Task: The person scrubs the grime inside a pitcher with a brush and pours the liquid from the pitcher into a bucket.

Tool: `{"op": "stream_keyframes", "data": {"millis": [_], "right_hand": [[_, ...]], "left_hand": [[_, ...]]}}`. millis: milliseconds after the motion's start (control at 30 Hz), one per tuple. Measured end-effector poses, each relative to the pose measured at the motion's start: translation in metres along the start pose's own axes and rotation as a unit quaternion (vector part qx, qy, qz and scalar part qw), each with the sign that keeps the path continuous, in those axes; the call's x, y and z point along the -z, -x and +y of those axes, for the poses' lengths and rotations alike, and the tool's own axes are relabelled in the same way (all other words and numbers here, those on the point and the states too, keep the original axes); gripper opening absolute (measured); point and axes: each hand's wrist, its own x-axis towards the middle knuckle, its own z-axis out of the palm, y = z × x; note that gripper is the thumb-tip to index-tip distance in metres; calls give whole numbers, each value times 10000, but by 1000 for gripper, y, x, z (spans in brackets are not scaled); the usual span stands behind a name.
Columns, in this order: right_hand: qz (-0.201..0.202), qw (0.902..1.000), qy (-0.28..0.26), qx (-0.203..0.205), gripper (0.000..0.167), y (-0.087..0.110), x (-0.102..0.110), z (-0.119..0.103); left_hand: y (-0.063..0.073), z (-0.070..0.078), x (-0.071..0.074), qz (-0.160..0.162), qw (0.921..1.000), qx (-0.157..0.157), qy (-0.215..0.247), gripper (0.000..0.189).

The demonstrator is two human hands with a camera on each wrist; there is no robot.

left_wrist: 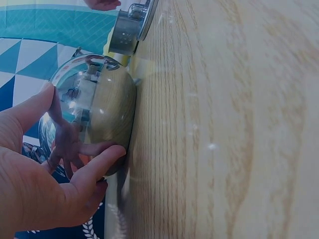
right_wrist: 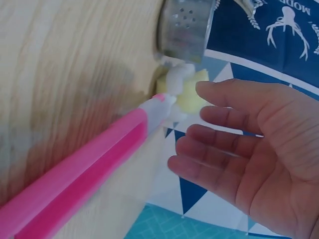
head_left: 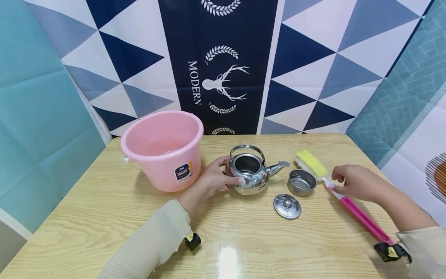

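A shiny steel teapot (head_left: 249,180) stands lidless on the table, its handle raised and its spout to the right. My left hand (head_left: 219,176) holds the teapot's left side, thumb on the near side and fingers behind. The left wrist view shows thumb and fingers spread around the mirror-like body (left_wrist: 107,107). Over the neck of a pink-handled brush (head_left: 362,217) hovers my right hand (head_left: 359,182). In the right wrist view its fingers (right_wrist: 219,144) are loosely bent beside the brush, gripping nothing. The brush's yellow and white sponge head (head_left: 311,162) points away.
A perforated steel strainer (head_left: 301,183) sits between teapot and brush. Nearer lies the round steel lid (head_left: 287,206), knob up. At the left stands a pink bucket (head_left: 167,155), close to my left forearm. A patterned cloth (head_left: 223,66) hangs behind the wooden table (head_left: 244,240).
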Motion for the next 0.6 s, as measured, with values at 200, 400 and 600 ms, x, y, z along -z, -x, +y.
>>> {"op": "stream_keyframes", "data": {"millis": [200, 400, 600], "right_hand": [[-687, 9966, -139, -430, 25, 6, -5, 7], [-1031, 9918, -361, -669, 29, 10, -14, 14], [-1339, 9852, -611, -878, 29, 11, -18, 19]], "left_hand": [[0, -1, 0, -38, 10000, -22, 55, 86], [0, 0, 1, -37, 10000, -21, 23, 85], [0, -1, 1, -13, 10000, 0, -11, 85]]}}
